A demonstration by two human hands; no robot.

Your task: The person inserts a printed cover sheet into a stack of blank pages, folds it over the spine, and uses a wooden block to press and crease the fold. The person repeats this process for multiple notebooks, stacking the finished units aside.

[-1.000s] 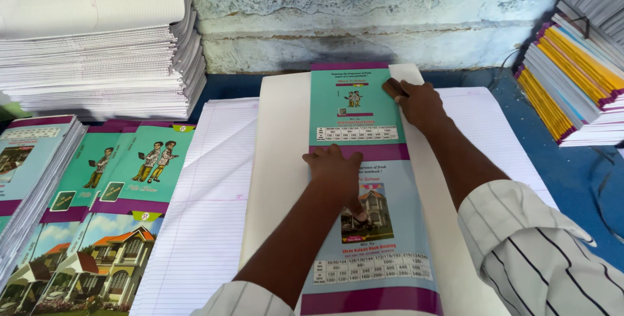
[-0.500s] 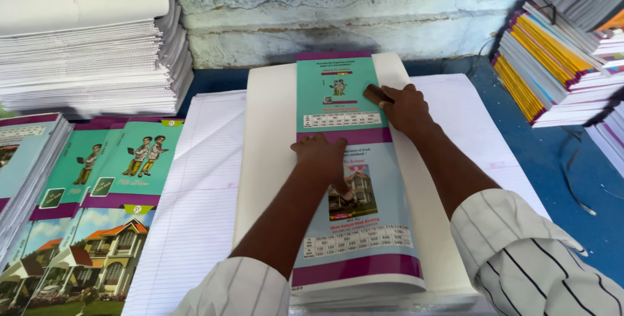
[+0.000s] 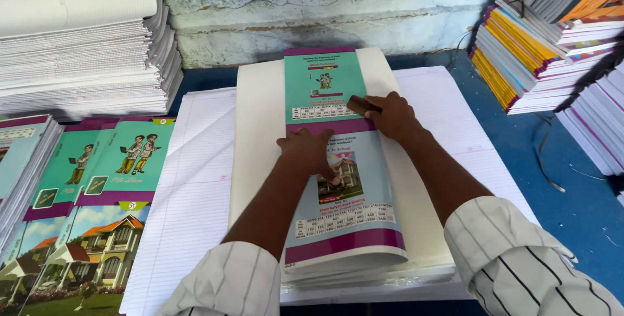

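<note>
A long printed cover sheet (image 3: 325,88), green at the far end and blue with a house picture nearer me, lies folded over a pile of white paper (image 3: 260,134). My left hand (image 3: 311,152) presses flat on the middle of the cover. My right hand (image 3: 388,114) holds a small dark block (image 3: 361,105) against the cover's right edge, about halfway along its length. Both sleeves are white with dark stripes.
Lined white sheets (image 3: 188,199) spread under the pile. Printed covers (image 3: 97,186) lie fanned at the left. A tall stack of white paper (image 3: 84,56) stands at the back left, stacked notebooks (image 3: 539,56) at the right. A blue-painted wall (image 3: 325,4) runs behind.
My right hand with the dark block has slid along the cover's right edge toward me. My left hand has stayed pressed on the cover. The view has shifted a little.
</note>
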